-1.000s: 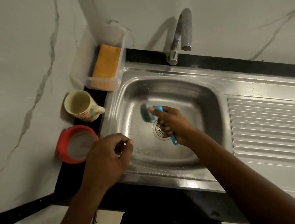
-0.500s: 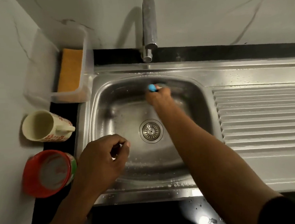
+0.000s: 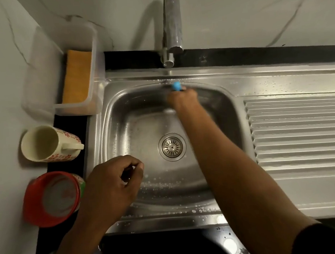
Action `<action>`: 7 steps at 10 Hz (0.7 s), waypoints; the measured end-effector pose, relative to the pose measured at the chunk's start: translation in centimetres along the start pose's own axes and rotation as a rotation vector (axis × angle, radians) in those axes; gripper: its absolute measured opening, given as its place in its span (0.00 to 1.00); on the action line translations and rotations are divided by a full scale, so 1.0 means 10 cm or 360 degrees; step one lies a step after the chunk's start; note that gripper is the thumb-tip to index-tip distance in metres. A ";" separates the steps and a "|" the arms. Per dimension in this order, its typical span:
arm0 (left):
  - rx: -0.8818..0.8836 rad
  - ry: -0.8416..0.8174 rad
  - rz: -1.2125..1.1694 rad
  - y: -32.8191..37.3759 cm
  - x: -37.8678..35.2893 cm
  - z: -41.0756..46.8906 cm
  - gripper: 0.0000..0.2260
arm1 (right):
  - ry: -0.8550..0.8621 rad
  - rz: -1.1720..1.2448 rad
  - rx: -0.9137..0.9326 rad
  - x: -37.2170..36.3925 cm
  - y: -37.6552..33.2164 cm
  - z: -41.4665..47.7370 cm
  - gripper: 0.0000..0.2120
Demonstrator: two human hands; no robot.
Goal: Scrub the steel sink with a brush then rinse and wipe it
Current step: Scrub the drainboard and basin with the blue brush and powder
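The steel sink is wet, with droplets along its front rim and a round drain strainer in the middle of the basin. My right hand is pressed against the far wall of the basin, gripping a blue brush; only the blue end of the brush shows above my fingers, and its bristles are hidden. My left hand hovers over the front left corner of the sink, its fingers curled into a loose fist with nothing visible in it.
A steel tap stands behind the basin. A clear plastic tub with an orange sponge sits at the back left. A patterned mug and a red-rimmed container stand left of the sink. A ribbed drainboard lies right.
My right hand carried the brush from beside the drain up to the far wall of the basin. My left hand kept its place. The camera view swung to look squarely at the sink.
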State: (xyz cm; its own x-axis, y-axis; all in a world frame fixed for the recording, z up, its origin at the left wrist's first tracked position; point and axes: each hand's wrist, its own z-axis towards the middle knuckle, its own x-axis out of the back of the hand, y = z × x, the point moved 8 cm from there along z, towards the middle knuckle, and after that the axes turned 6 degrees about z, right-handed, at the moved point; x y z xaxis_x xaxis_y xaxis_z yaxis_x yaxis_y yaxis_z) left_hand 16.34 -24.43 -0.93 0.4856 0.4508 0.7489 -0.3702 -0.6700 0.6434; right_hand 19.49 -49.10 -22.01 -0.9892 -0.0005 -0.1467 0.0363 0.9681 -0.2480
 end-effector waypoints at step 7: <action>0.0015 -0.0022 -0.0007 -0.07 -0.01 -0.07 0.06 | -0.0651 0.1241 -0.0110 -0.10 0.13 -0.44 0.19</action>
State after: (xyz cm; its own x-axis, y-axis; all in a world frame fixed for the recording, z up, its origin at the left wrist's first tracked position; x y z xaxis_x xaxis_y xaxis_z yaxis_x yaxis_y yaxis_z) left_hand 16.01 -23.62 -1.33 0.4982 0.4453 0.7440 -0.3609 -0.6736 0.6449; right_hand 19.88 -46.75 -17.94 -0.5576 0.5898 -0.5842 0.6578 0.7432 0.1225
